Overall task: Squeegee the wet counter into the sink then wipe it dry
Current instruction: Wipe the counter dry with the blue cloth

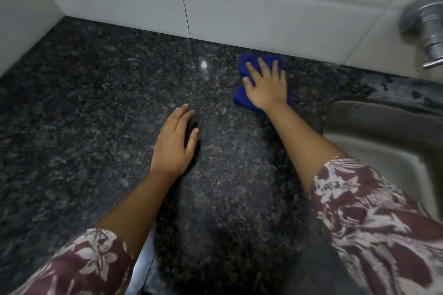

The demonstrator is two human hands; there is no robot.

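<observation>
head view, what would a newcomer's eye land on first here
The blue cloth stands out first, bright against the dark speckled counter near the back wall, with the right hand pressed flat on it. Next come the left hand, open and flat at the counter's middle, and the steel sink at the right, with a tap on the wall above it.
</observation>
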